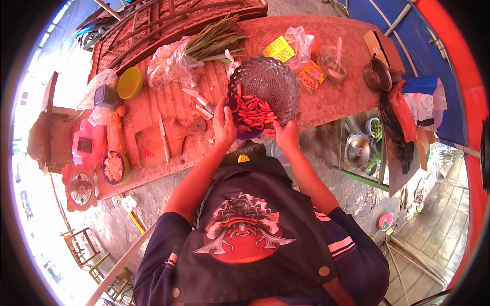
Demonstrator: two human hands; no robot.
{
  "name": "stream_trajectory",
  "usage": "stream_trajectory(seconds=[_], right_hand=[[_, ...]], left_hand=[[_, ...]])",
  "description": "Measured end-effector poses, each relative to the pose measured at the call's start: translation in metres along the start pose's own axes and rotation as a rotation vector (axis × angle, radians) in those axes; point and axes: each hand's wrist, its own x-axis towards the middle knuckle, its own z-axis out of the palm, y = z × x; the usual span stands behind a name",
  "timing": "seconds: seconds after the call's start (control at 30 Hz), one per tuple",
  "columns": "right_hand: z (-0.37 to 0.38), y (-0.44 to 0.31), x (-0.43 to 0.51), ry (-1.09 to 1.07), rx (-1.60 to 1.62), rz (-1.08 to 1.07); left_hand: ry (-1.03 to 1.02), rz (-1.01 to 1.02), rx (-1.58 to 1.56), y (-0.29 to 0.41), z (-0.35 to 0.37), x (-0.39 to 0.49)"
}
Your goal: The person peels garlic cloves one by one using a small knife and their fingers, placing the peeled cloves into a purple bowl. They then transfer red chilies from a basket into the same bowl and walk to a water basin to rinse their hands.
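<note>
A dark openwork plastic basket (264, 82) is in front of me. A heap of red chillies (254, 111) lies at its near side, over a purple bowl (249, 135); how many are in the basket and how many in the bowl is unclear. My left hand (226, 124) holds the bowl's left side, its fingers reaching up beside the basket rim. At the near right rim is my right hand (286, 135), fingertips by the chillies; its grip is partly hidden. To the left, a knife (164, 137) rests across a wooden chopping board (172, 139). Another knife (201, 99) lies nearer the basket.
On the table (337, 34) are a bowl of pale cut pieces (114, 168), an egg (121, 111), a yellow-green bowl (130, 83), and several plastic bags (172, 63). A small fan (80, 187) stands at the left edge. A dark pot (377, 74) sits far right.
</note>
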Motion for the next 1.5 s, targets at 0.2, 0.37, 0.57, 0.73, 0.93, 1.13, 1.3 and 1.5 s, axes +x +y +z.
stream_trajectory(seconds=[0.2, 0.37, 0.57, 0.73, 0.93, 1.13, 1.3, 1.5], right_hand=[[-0.001, 0.004, -0.002, 0.033, 0.009, -0.021], [0.002, 0.002, -0.005, 0.087, -0.140, -0.141], [0.007, 0.006, -0.005, 0.108, -0.180, -0.200], [0.009, 0.017, -0.002, 0.120, -0.227, -0.262], [0.010, 0.023, 0.002, 0.224, -0.459, -0.449], [0.004, 0.024, 0.003, 0.191, -0.559, -0.422], [0.009, 0.024, -0.001, 0.134, -0.461, -0.495], [0.006, 0.014, -0.001, 0.175, -0.025, -0.420]], left_hand=[[0.024, -0.044, -0.093, -0.003, 0.000, 0.003], [-0.004, -0.048, -0.099, -0.005, -0.005, 0.003], [0.129, 0.001, -0.241, -0.013, 0.002, 0.002], [0.148, -0.100, -0.075, -0.013, -0.001, -0.002], [0.209, -0.027, -0.117, -0.008, 0.002, -0.004], [0.273, -0.099, -0.232, -0.021, 0.005, -0.004], [0.301, -0.122, -0.265, -0.041, 0.002, -0.008], [0.318, -0.183, -0.191, -0.038, -0.020, -0.027]])
